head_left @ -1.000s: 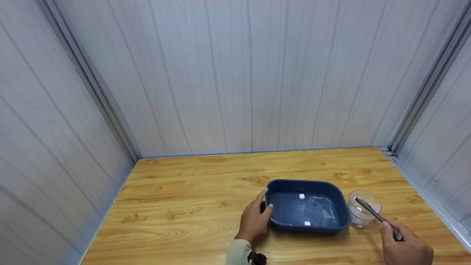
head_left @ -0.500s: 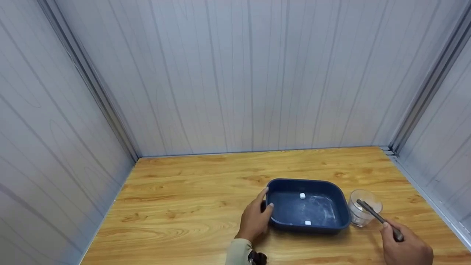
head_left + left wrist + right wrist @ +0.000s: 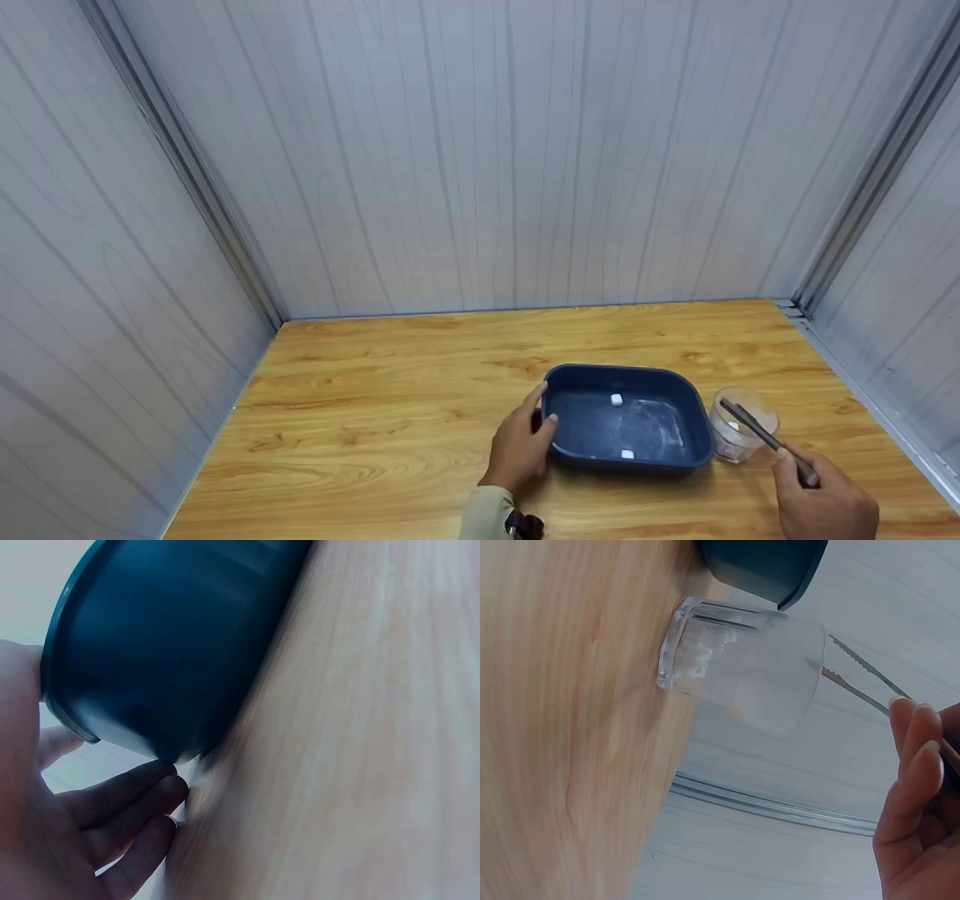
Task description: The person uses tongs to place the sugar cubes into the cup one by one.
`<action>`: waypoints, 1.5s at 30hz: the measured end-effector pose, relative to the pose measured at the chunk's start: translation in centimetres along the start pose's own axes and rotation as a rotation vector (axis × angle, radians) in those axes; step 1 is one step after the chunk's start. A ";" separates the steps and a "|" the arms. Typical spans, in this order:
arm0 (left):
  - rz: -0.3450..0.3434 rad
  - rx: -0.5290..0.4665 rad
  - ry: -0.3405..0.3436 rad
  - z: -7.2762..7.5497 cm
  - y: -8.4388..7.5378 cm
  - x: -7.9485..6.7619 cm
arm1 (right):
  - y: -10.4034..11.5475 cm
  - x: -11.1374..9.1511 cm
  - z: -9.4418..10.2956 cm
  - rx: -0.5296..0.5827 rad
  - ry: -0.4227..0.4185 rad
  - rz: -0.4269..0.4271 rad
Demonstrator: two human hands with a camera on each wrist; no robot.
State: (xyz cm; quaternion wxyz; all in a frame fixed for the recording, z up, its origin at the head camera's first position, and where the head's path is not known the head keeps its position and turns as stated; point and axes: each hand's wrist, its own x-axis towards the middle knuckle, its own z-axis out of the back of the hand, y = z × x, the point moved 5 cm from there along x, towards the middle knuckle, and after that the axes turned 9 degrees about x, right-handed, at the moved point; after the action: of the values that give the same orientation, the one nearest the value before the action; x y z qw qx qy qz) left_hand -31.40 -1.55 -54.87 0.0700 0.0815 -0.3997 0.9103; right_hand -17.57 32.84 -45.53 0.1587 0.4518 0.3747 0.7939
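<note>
Right hand [image 3: 825, 502] grips the tongs [image 3: 757, 435] near their rear end, fingers [image 3: 911, 765] curled round the handle. The tongs slant up and away from the hand toward the cup [image 3: 739, 431]. Their serrated tips sit at the cup's mouth, slightly parted, with nothing visible between them in the right wrist view. From the head view I cannot tell whether the tips touch the rim.

The cup is clear plastic and stands upright on the table [image 3: 390, 390], just right of the tray [image 3: 694, 420]. Small white pieces lie at the cup's bottom; the right wrist view shows them through the wall [image 3: 735, 660]. Their count cannot be read.

Left hand [image 3: 520, 446] holds the tray's left edge: thumb over the rim, fingers [image 3: 127, 799] curled against the outer wall low down, by the table surface. The tray is dark blue, rectangular with rounded corners, and rests flat on the table. Two white cubes lie inside it: one [image 3: 616, 400] near the far wall, one [image 3: 627, 454] near the near wall, well apart from each other. A whitish smear marks the tray floor, right of centre.

A light sleeve cuff [image 3: 486, 517] shows at the left wrist, at the lower edge of the head view. The table is light wood grain, closed in by pale grey panel walls [image 3: 480, 150] behind and at both sides.
</note>
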 end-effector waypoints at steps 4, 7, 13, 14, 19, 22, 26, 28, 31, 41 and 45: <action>0.003 0.009 0.003 0.0 0.0 0.0 | 0.1 0.0 0.0 0.011 -0.004 0.016; 0.003 0.008 0.002 0.0 0.0 0.0 | 0.3 -0.1 -0.1 0.026 0.001 0.041; -0.001 0.006 -0.007 0.1 0.0 0.0 | 0.8 -0.3 -0.5 0.012 0.035 0.040; -0.002 0.005 -0.009 0.1 0.0 0.0 | 0.9 -0.4 -0.6 0.011 0.041 0.036; 0.000 0.002 -0.004 0.0 0.0 0.0 | 1.2 -0.7 -1.1 -0.002 0.071 0.044; 0.005 0.004 0.006 -0.1 0.0 0.1 | 1.5 -1.0 -1.3 -0.001 0.085 0.056; -0.002 0.004 0.007 0.0 -0.1 0.1 | 1.8 -1.3 -1.6 0.024 0.086 0.096; -0.006 0.003 0.007 0.0 -0.2 0.1 | 1.9 -1.4 -1.8 0.039 0.080 0.128; -0.007 0.002 0.007 0.0 -0.2 0.0 | 2.1 -1.7 -2.0 0.060 0.073 0.163; 0.011 -0.016 0.011 0.1 -0.1 0.0 | 2.7 -2.4 -2.8 0.067 0.100 0.199; 0.010 -0.024 0.010 0.2 -0.1 -0.1 | 3.0 -2.7 -3.2 0.076 0.119 0.226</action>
State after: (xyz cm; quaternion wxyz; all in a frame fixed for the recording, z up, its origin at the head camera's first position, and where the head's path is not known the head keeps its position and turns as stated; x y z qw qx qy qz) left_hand -31.31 -1.60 -54.65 0.0684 0.0739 -0.4107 0.9062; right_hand -18.54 27.79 -45.89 0.0284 0.4490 0.3600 0.8173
